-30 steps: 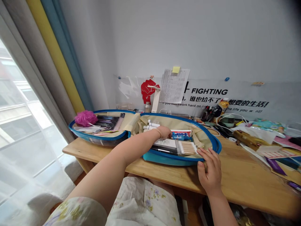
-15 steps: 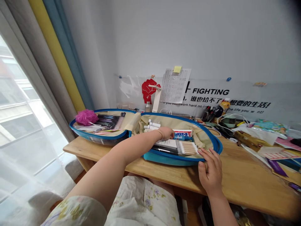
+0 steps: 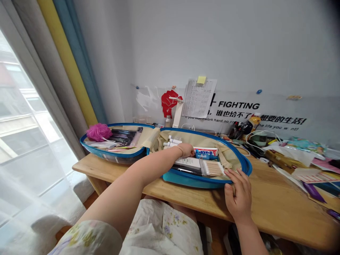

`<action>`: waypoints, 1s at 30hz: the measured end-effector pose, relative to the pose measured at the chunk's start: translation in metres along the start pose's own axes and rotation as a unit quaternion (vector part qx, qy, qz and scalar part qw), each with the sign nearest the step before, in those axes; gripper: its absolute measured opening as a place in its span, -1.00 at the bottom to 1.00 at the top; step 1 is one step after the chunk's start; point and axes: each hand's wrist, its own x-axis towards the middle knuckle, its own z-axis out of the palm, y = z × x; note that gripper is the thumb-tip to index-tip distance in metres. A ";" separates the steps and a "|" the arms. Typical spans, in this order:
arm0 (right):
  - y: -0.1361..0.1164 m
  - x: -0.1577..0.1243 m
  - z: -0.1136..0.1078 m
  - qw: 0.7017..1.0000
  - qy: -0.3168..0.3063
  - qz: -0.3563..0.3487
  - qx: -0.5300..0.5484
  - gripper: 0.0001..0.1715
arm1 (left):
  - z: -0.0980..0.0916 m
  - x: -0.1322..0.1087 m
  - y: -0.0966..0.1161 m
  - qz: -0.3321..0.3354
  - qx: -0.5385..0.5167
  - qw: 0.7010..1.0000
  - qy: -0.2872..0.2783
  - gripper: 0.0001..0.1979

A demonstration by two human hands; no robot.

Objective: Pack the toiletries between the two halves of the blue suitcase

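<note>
Currently my left hand (image 3: 186, 150) curls at frame centre beside a red-and-white toothpaste tube (image 3: 205, 152) in the open blue zippered case (image 3: 183, 181), grip undeterminable; my right hand (image 3: 238, 194) rests on the rim, fingers apart.

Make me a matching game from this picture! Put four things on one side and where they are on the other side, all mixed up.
Things:
1. pink bath puff
2. yellow sticky note
3. pack of cotton swabs
4. left hand

Places:
A. top of a paper sheet on the wall
B. at the end of the toothpaste tube
C. in the half of the blue case nearer the window
D. by the front rim of the blue case's other half

Pairs: 1-C, 2-A, 3-D, 4-B
</note>
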 end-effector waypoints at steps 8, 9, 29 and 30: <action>0.003 -0.002 0.001 1.000 -0.004 0.012 0.002 -0.63 | 0.005 0.000 0.003 -0.017 0.011 1.000 0.012 -0.66; 0.004 -0.003 0.001 1.000 -0.004 0.014 0.003 -0.63 | 0.006 0.001 0.003 -0.016 0.010 1.000 0.010 -0.66; 0.005 -0.004 0.004 1.000 0.007 0.003 -0.001 -0.60 | -0.046 -0.185 -0.174 -0.256 0.010 0.966 0.027 -0.63; 0.005 -0.004 0.004 1.000 0.008 0.002 0.000 -0.60 | -0.038 -0.196 -0.186 -0.269 0.004 0.963 0.002 -0.65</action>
